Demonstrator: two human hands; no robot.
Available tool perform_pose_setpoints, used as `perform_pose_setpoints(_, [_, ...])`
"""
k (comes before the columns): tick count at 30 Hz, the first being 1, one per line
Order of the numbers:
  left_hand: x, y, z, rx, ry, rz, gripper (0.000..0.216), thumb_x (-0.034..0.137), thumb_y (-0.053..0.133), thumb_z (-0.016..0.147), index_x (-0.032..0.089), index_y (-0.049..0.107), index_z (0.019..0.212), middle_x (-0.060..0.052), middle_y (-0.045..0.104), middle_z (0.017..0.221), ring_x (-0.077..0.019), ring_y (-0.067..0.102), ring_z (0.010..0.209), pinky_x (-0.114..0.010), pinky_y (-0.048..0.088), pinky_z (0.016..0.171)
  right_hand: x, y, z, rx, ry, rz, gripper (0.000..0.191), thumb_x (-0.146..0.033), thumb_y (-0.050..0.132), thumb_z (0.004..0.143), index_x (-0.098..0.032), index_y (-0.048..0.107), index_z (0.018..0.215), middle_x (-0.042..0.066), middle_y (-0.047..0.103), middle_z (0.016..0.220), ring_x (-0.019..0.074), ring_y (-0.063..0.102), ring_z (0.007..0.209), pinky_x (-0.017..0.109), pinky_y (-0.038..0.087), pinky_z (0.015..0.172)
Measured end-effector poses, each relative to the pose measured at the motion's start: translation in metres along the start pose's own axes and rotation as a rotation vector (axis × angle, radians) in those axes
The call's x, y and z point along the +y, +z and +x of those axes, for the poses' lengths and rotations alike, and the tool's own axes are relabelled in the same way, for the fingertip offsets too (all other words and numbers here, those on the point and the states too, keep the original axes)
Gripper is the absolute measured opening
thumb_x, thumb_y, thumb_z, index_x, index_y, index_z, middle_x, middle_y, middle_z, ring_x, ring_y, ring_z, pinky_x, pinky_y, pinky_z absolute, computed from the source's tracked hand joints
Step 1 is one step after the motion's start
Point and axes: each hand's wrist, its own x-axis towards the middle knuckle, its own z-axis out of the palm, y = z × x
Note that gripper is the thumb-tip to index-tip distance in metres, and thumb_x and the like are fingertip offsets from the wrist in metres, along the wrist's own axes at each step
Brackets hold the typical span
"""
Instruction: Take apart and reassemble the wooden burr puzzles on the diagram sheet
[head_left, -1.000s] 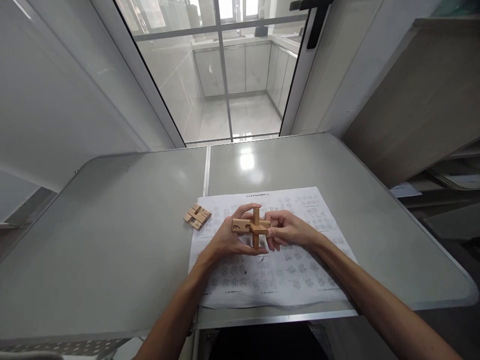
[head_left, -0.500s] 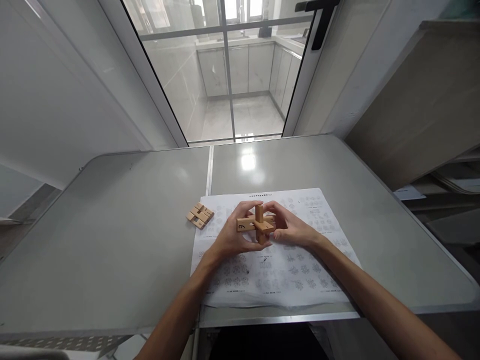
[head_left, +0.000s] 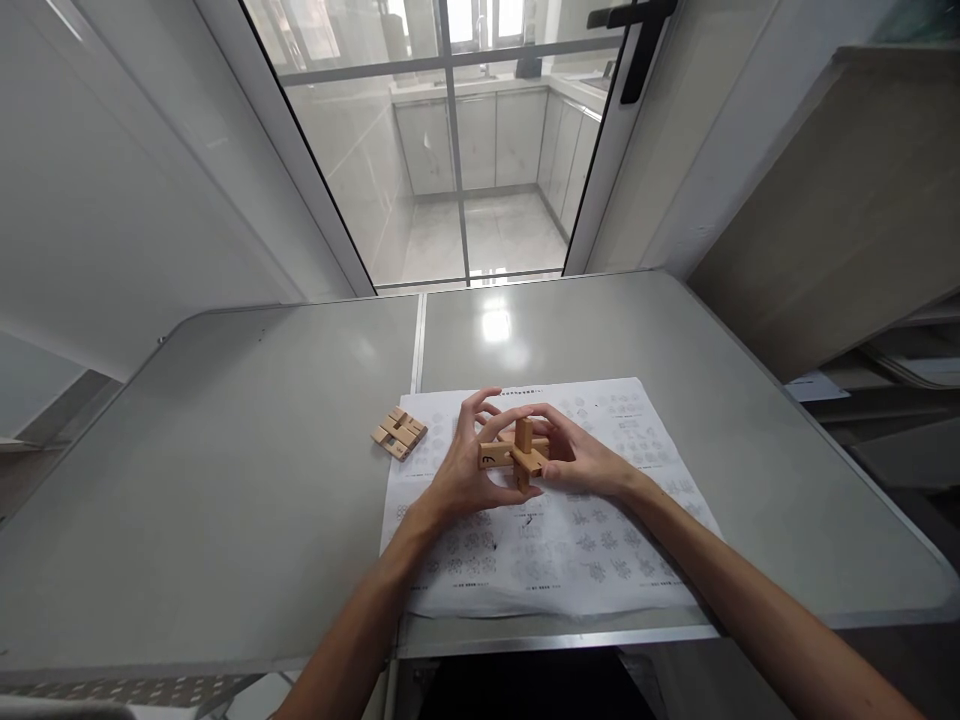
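A wooden cross-shaped puzzle (head_left: 515, 455) of interlocked bars is held just above a printed paper sheet (head_left: 570, 540). My left hand (head_left: 461, 470) grips its left side, thumb under the bar marked with a dark number, fingers lifted above it. From the right, my right hand (head_left: 581, 458) holds the other end of the puzzle, fingers curled around the crossing bars. Loose wooden puzzle pieces (head_left: 398, 432) lie flat on the table to the left of the sheet, apart from both hands.
The grey folding table (head_left: 225, 480) has a seam running down its middle and rounded corners. A glass sliding door (head_left: 465, 150) stands behind it. Wooden shelving (head_left: 847, 210) with papers is at the right.
The puzzle has shifted slightly right and down toward the sheet. My left fingers have lifted and spread above it, while the right hand stays closed around its right side.
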Motion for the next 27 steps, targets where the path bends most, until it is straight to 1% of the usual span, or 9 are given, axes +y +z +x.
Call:
perform_pose_setpoints(4, [0.001,-0.002,0.001,-0.021,-0.004,-0.026,0.105,0.038,0.101,0.066,0.038,0.046,0.156,-0.012,0.025,0.162,-0.0382,0.044,0.142,-0.06,0.047,0.119,0.003,0.001,-0.001,0.05,-0.015,-0.029,0.073,-0.052,0.089,0.084,-0.027,0.048,0.14,0.012,0.069,0.131,0.031,0.073,0.117,0.053,0.055,0.103])
perform_pose_setpoints(7, [0.001,-0.002,0.001,-0.043,-0.015,-0.076,0.106,0.039,0.101,0.065,0.039,0.046,0.156,-0.012,0.025,0.163,-0.0389,0.043,0.144,-0.061,0.048,0.119,0.006,0.001,-0.001,0.072,-0.016,-0.039,0.074,-0.051,0.089,0.084,-0.028,0.048,0.141,0.011,0.07,0.129,0.0309,0.074,0.114,0.052,0.057,0.101])
perform_pose_setpoints(10, [0.001,-0.002,0.002,-0.053,-0.02,-0.107,0.104,0.039,0.101,0.065,0.039,0.048,0.154,-0.011,0.026,0.163,-0.0384,0.044,0.145,-0.06,0.049,0.118,0.008,0.001,-0.001,0.091,-0.022,-0.008,0.074,-0.053,0.09,0.082,-0.028,0.049,0.139,0.011,0.071,0.126,0.0307,0.074,0.112,0.051,0.058,0.099])
perform_pose_setpoints(14, [0.001,-0.002,0.002,-0.049,-0.017,-0.117,0.105,0.037,0.103,0.063,0.039,0.049,0.153,-0.011,0.03,0.161,-0.0395,0.041,0.148,-0.06,0.047,0.121,0.01,0.001,0.001,0.117,-0.028,0.04,0.073,-0.054,0.091,0.08,-0.028,0.05,0.135,0.009,0.072,0.119,0.0283,0.075,0.105,0.05,0.058,0.097])
perform_pose_setpoints(19, [0.002,-0.002,0.002,-0.051,-0.026,-0.119,0.106,0.037,0.103,0.062,0.038,0.049,0.153,-0.012,0.034,0.16,-0.0397,0.042,0.149,-0.06,0.046,0.121,0.011,0.002,0.001,0.122,-0.029,0.058,0.072,-0.053,0.091,0.08,-0.028,0.051,0.134,0.008,0.073,0.116,0.0278,0.075,0.103,0.048,0.057,0.096])
perform_pose_setpoints(21, [0.003,-0.002,0.002,-0.075,-0.033,-0.108,0.102,0.037,0.102,0.063,0.038,0.051,0.151,-0.012,0.035,0.16,-0.0396,0.044,0.147,-0.059,0.048,0.118,0.01,0.0,0.0,0.146,-0.024,0.043,0.067,-0.055,0.087,0.083,-0.027,0.053,0.134,0.009,0.074,0.118,0.029,0.074,0.106,0.048,0.057,0.096])
perform_pose_setpoints(23, [0.004,0.0,0.002,-0.129,-0.023,-0.08,0.1,0.037,0.101,0.064,0.039,0.052,0.151,-0.012,0.037,0.159,-0.0395,0.045,0.146,-0.058,0.05,0.117,0.008,-0.003,0.0,0.223,-0.016,0.026,0.058,-0.056,0.08,0.088,-0.027,0.056,0.131,0.01,0.075,0.119,0.0295,0.074,0.108,0.047,0.058,0.095])
perform_pose_setpoints(25, [0.005,0.003,0.001,-0.181,0.009,-0.052,0.102,0.037,0.101,0.065,0.039,0.05,0.153,-0.012,0.038,0.159,-0.0397,0.044,0.146,-0.058,0.048,0.118,0.005,-0.005,-0.001,0.303,0.006,0.016,0.051,-0.053,0.077,0.091,-0.026,0.058,0.13,0.009,0.077,0.115,0.0277,0.075,0.102,0.044,0.06,0.09])
perform_pose_setpoints(27, [0.006,0.005,0.001,-0.197,0.026,-0.035,0.104,0.038,0.101,0.065,0.038,0.049,0.154,-0.013,0.039,0.158,-0.0402,0.043,0.147,-0.058,0.046,0.119,0.002,-0.006,-0.002,0.313,0.035,0.011,0.049,-0.049,0.078,0.092,-0.026,0.058,0.131,0.007,0.078,0.11,0.025,0.075,0.094,0.04,0.06,0.085])
